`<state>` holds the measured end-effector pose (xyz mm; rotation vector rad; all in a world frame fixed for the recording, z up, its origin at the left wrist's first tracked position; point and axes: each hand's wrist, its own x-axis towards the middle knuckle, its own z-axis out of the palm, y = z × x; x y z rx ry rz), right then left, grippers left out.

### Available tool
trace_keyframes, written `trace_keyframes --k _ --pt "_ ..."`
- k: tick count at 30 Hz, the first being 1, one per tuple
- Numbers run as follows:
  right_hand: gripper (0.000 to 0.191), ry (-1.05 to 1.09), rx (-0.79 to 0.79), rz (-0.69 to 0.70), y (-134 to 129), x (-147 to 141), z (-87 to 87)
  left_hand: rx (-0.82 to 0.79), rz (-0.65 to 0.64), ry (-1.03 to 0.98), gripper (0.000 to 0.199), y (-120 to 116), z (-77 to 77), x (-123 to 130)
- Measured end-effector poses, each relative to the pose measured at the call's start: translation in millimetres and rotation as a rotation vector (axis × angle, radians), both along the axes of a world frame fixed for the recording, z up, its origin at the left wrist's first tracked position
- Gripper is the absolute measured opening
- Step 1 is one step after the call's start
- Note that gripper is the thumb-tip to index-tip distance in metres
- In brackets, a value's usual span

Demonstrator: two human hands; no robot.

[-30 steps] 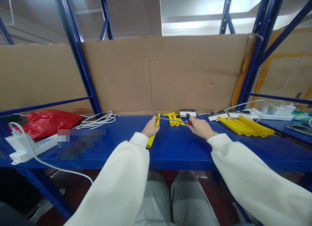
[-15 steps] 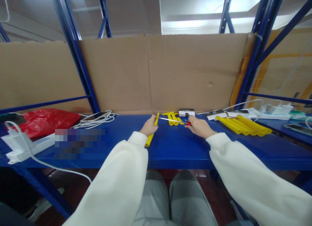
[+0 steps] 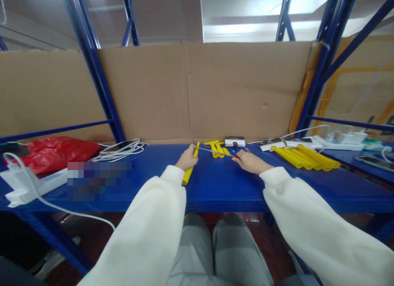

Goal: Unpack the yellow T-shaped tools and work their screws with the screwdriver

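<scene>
My left hand (image 3: 186,157) is closed around a yellow plastic handle (image 3: 187,176), a tube whose narrow upper end points up and away from me. In my right hand (image 3: 253,162) is a screwdriver (image 3: 215,152), its red grip mostly hidden by my fingers. The thin metal shaft points left, and its tip meets the yellow handle beside my left fingers. Behind the shaft, several yellow plastic parts (image 3: 212,143) lie on the blue shelf (image 3: 215,179). A small black-and-white box (image 3: 234,141) stands just behind my right hand.
Several yellow tubes (image 3: 303,157) lie side by side at right, near white boxes (image 3: 270,144). On the left are a red plastic bag (image 3: 61,152), coiled white cable (image 3: 123,151) and a power strip (image 3: 23,191). Cardboard (image 3: 147,97) walls the back between blue posts (image 3: 92,64).
The screwdriver has turned slightly in my right hand, with less of its red grip showing. My left hand keeps hold of the yellow handle. The whole view has shifted a little.
</scene>
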<state>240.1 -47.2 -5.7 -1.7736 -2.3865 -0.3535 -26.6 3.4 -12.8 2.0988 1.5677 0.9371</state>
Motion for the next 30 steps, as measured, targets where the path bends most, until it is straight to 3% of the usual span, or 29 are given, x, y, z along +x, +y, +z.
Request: trace_keyframes --k 4,11,19,24,30 --pt "0.032 -0.056 0.062 0.033 0.7 2.7 -0.3 0.003 -0.006 -0.016 0.044 1.3 -1.4 0.0" --pt "0.033 -0.065 0.036 -0.085 -4.1 0.7 2.8 -0.021 0.007 -0.059 0.042 -1.1 -0.8 2.3" --pt "0.03 0.027 0.033 0.039 3.1 6.3 -3.5 -0.024 0.029 -0.079 0.043 1.5 -2.6 2.6" --pt "0.023 -0.034 0.135 0.037 1.7 6.5 -2.8 -0.015 0.016 -0.076 0.042 2.0 -3.1 2.6" --pt "0.022 0.019 0.086 -0.028 0.1 4.7 -1.1 -0.035 0.005 -0.074 0.042 1.3 -3.5 2.6"
